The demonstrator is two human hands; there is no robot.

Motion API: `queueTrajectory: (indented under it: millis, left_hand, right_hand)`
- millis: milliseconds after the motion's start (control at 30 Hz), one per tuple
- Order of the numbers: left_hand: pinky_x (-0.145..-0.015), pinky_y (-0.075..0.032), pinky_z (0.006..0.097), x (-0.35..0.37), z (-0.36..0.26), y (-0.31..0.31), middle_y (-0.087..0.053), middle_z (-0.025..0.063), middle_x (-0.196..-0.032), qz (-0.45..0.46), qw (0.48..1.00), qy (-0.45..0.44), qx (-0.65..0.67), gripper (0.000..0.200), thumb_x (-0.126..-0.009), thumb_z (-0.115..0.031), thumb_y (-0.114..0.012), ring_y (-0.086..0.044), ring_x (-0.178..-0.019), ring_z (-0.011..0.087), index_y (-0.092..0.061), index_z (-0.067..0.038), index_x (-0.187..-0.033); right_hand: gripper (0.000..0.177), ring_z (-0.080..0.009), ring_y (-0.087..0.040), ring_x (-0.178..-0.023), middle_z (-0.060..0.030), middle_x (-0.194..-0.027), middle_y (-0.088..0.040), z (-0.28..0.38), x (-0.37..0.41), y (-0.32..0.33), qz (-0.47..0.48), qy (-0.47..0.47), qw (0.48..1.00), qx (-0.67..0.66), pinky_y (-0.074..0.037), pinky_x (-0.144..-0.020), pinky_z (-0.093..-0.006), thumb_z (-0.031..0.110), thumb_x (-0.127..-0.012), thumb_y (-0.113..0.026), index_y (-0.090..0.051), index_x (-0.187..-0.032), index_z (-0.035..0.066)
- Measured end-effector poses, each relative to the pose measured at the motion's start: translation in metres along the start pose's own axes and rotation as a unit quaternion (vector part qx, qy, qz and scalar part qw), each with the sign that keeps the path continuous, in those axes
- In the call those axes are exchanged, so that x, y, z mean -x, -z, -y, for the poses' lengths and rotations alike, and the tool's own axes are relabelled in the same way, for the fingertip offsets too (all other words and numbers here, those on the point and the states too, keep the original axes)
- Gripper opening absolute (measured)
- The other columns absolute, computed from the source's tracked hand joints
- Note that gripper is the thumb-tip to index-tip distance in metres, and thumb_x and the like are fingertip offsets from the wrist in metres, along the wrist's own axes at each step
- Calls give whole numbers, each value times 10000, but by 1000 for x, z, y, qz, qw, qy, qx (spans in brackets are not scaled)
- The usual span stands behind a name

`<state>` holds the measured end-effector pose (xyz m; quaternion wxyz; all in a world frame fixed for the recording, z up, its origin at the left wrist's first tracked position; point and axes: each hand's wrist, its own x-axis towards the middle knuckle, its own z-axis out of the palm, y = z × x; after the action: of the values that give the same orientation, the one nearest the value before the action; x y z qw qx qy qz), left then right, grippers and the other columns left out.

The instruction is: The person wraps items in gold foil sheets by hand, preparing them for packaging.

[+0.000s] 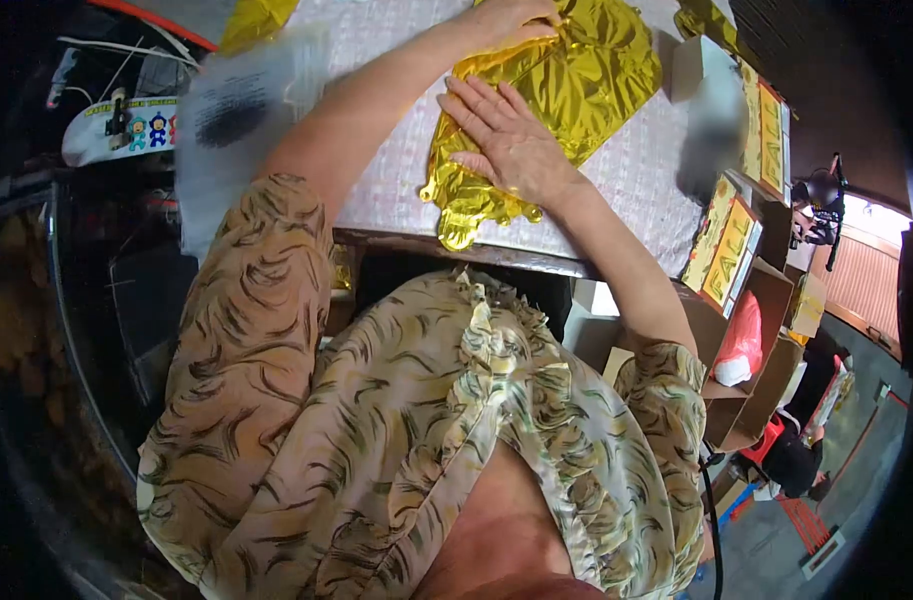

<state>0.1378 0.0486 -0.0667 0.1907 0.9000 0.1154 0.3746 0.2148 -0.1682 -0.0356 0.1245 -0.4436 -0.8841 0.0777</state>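
Note:
A crinkled gold foil sheet point(601, 65) lies on the table with the pale checked cloth point(386, 150). My right hand point(516, 145) rests palm down on the foil, its fingers spread and pointing up and left. Above it, at the top edge of the view, my left hand point(511, 25) reaches across the foil's upper left part. Its fingers are bent at a raised gold edge; what lies between them is too small to make out. The foil's lower end, with rounded tabs, reaches close to the table's front edge.
Clear plastic bags point(241, 120) lie at the table's left. Boxes marked FALL point(728, 255) stand along the right edge, near an open cardboard box point(766, 350) holding a red and white bag. More gold foil point(256, 22) shows at the top left.

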Motion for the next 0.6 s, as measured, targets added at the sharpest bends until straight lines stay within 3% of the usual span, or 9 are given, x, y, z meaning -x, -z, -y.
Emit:
queueTrajectory:
  millis: [33,200,400,467,500,567,600]
  left_hand:
    - [-927,-493,439,0,-2,2,-641,158,-1077,40,998,35,20,168,-952,-191,-681,-602,-1093,380,-680,-40,-1026]
    - [-876,-493,451,-1,-11,12,-613,151,-1053,34,999,24,29,168,-956,-190,-683,-608,-1020,372,-660,-39,-1028]
    - [-866,-493,456,-7,-11,14,-610,153,-1052,27,998,-7,54,186,-958,-204,-688,-606,-1011,376,-654,-35,-1025]
    - [-892,-488,474,-1,-4,6,-620,162,-1088,37,999,12,12,153,-966,-168,-650,-601,-1020,391,-654,-32,-1035]
    - [-892,-488,474,-1,0,2,-620,162,-1088,35,999,1,14,153,-966,-168,-650,-601,-1020,391,-654,-32,-1035]
    - [-999,-492,421,4,9,-5,-673,104,-1181,38,997,2,-74,235,-990,-243,-637,-623,-1144,319,-691,-65,-1135]
    - [-999,-492,421,4,13,-6,-673,104,-1181,37,997,-2,-72,235,-990,-243,-637,-623,-1144,319,-691,-65,-1135]
  right_hand:
    - [714,-328,-273,-1543,-130,-1674,-295,0,-1,0,-1,5,1000,4,-204,-1263,-501,494,-1030,-504,-318,-1620,139]
    - [645,-305,-254,-1552,-68,-1690,-278,6,3,8,24,56,998,24,-168,-1275,-513,470,-1056,-457,-302,-1635,232]
    - [680,-235,-142,-1594,-8,-1724,-192,42,20,17,135,48,984,-106,-58,-1308,-463,552,-1072,-336,-234,-1651,209]
    - [644,-244,-294,-1550,-18,-1681,-323,51,30,21,114,70,974,-184,-173,-1296,-460,512,-1063,-446,-384,-1597,157]
    - [644,-244,-294,-1550,-18,-1681,-323,45,31,28,110,63,976,-176,-173,-1296,-460,512,-1063,-446,-384,-1597,157]
    - [528,-232,-443,-1469,-71,-1571,-503,34,28,56,90,-69,872,-477,-338,-1233,-423,382,-1044,-586,-546,-1490,102]
    - [450,-227,-526,-1386,-104,-1485,-578,27,23,72,-3,-207,847,-489,-410,-1166,-396,312,-1033,-619,-610,-1417,79]
